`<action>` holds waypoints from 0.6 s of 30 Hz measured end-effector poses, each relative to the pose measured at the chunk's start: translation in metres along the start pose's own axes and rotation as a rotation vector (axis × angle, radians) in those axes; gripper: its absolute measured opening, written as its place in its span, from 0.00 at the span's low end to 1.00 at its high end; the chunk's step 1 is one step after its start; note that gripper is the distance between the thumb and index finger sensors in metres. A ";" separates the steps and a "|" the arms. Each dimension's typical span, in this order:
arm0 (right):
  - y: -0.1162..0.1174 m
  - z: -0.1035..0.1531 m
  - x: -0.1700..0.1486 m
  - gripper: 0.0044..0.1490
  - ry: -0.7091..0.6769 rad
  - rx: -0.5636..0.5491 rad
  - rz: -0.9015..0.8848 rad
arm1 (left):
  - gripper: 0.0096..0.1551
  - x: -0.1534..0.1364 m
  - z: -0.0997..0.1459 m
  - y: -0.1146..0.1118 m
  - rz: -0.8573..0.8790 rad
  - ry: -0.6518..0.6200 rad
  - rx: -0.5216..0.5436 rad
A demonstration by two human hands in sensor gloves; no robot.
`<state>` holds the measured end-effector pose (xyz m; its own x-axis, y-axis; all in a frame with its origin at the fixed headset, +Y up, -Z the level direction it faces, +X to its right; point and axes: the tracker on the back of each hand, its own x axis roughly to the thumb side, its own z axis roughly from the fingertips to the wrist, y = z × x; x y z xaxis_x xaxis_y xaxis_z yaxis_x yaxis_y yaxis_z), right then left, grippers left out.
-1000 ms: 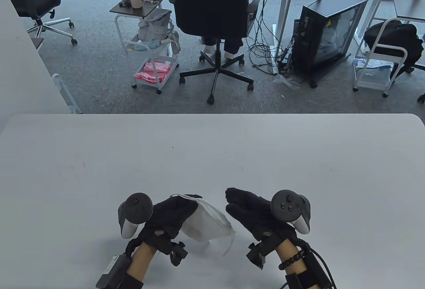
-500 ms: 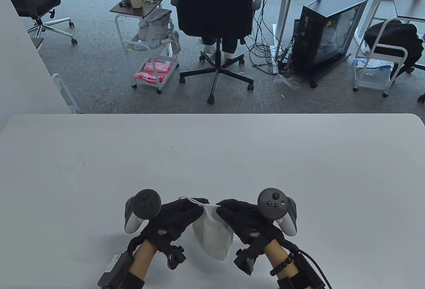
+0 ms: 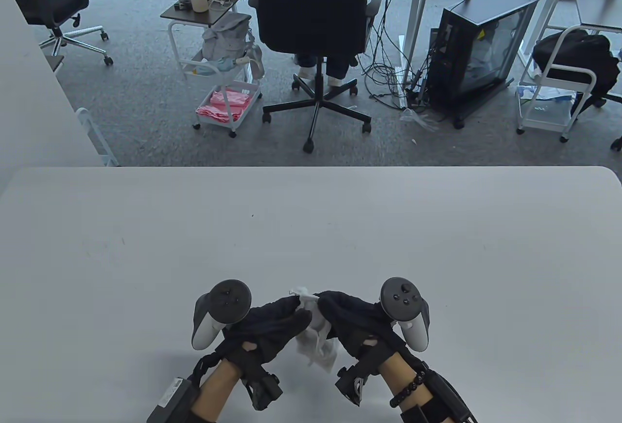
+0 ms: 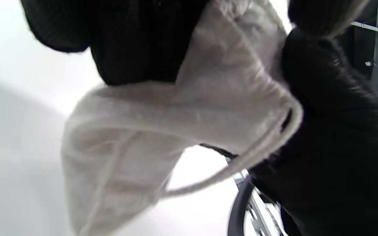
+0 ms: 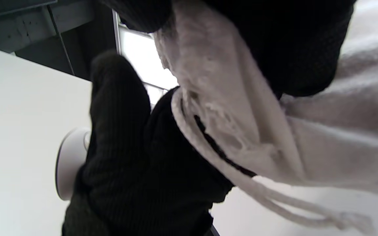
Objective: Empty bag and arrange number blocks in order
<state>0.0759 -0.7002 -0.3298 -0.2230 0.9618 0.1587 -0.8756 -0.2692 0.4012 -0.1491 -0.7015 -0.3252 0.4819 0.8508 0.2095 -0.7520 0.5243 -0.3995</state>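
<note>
A small white drawstring bag (image 3: 318, 343) hangs between my two hands over the near middle of the white table (image 3: 311, 228). My left hand (image 3: 291, 313) pinches the bag's gathered top from the left, and my right hand (image 3: 325, 304) pinches it from the right. In the left wrist view the bag (image 4: 176, 131) fills the frame, its cord looping down. In the right wrist view the bag (image 5: 274, 131) hangs from my fingers with its cord trailing low. No number blocks show; the bag's inside is hidden.
Beyond the table's far edge stand a black office chair (image 3: 311, 9) with someone's feet beneath it, a white trolley (image 3: 218, 58) and a black computer case (image 3: 478, 48) on grey carpet.
My right hand came left and took hold of the bag's top beside my left hand. Both hands have drawn closer, and the bag now hangs bunched and narrower between them.
</note>
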 end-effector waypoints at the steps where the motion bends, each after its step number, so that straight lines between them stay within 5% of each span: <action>1: 0.002 0.000 0.001 0.28 0.000 -0.011 -0.003 | 0.38 0.001 0.002 -0.001 -0.020 0.020 0.076; 6: -0.003 0.007 0.008 0.26 -0.016 -0.210 0.126 | 0.23 0.003 0.005 0.008 0.001 -0.055 0.201; 9: -0.004 0.009 0.014 0.27 -0.015 -0.220 0.199 | 0.21 0.004 0.006 0.015 0.028 -0.059 0.190; 15: -0.012 0.017 0.028 0.25 -0.059 -0.389 0.465 | 0.21 0.027 0.015 0.031 -0.422 -0.128 0.290; 18: -0.021 0.022 0.035 0.25 -0.076 -0.467 0.529 | 0.21 0.032 0.017 0.036 -0.463 -0.117 0.302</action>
<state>0.0961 -0.6620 -0.3129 -0.6533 0.6975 0.2943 -0.7542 -0.6333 -0.1733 -0.1685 -0.6548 -0.3179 0.7521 0.5186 0.4068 -0.5775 0.8159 0.0275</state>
